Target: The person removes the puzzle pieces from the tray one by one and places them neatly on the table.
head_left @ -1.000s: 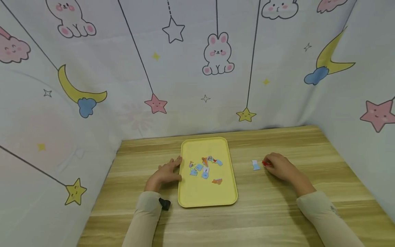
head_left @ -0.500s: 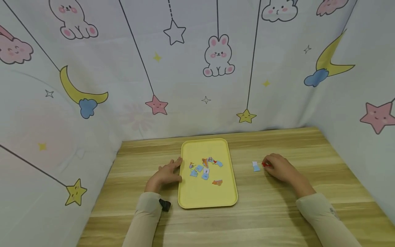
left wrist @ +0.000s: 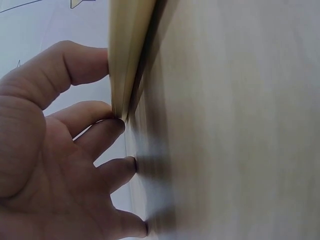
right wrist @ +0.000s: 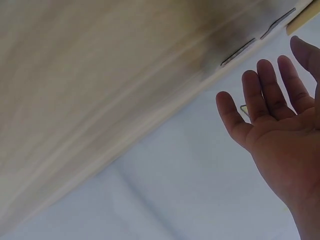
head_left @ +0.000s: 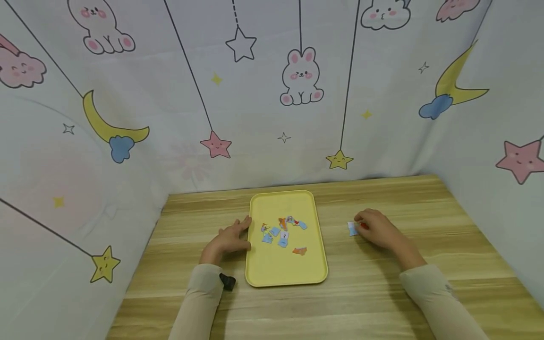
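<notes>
My left hand [head_left: 229,237] touches the left edge of the yellow tray [head_left: 284,274] with its thumb and fingertips. In the left wrist view, its fingers are spread and bent against the tray's side [left wrist: 129,50] and the tabletop. On the right, my right hand [head_left: 379,229] hovers over a blue-and-white puzzle piece [head_left: 352,229] and a red puzzle piece [head_left: 364,226], partly covering both. From the right wrist, two flat pieces [right wrist: 239,52] lie on the table, apart from the loosely bent fingers, which hold nothing.
Several puzzle pieces [head_left: 283,239] lie loose inside the tray, with an orange one [head_left: 299,251] apart from the others. A small black object [head_left: 227,282] sits at the left cuff. Patterned fabric [head_left: 255,108] hangs behind the wooden table [head_left: 340,307].
My right hand has shifted left, from the red piece to over the blue-and-white piece. The red piece stays on the table. The left hand and the tray have not moved.
</notes>
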### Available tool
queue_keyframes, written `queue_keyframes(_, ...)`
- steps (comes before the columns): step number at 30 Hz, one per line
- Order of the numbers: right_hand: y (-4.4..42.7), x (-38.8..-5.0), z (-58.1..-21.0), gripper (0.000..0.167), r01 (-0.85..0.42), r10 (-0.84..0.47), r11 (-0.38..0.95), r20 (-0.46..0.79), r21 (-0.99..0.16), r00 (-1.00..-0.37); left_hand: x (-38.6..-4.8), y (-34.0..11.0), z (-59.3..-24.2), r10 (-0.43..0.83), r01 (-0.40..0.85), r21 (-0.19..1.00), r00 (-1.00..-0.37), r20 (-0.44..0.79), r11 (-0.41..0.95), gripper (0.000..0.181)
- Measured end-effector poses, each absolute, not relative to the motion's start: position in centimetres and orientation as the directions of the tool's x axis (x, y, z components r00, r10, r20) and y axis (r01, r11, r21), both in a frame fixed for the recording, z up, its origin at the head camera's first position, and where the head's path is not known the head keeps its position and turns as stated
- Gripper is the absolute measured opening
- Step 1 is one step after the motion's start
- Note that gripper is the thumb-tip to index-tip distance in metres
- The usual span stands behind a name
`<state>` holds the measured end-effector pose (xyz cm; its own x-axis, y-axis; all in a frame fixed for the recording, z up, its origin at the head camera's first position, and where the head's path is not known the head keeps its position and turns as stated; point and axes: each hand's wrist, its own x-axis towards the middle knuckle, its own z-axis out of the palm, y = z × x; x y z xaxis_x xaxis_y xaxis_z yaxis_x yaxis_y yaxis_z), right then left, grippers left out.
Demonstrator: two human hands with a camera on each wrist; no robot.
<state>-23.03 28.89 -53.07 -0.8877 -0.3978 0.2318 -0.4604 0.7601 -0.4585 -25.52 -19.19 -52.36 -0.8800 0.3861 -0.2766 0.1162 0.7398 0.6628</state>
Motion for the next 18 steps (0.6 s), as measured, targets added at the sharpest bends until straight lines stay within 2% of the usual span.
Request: queue_keyframes(18,26.0,-23.8,-53.0,0.02,-0.438,-0.396,0.73,0.198,-0.524,-0.897,-25.6,-19.2,-52.6,0.393,0.128,0.665,-0.881,-0.265,0.736,0.098)
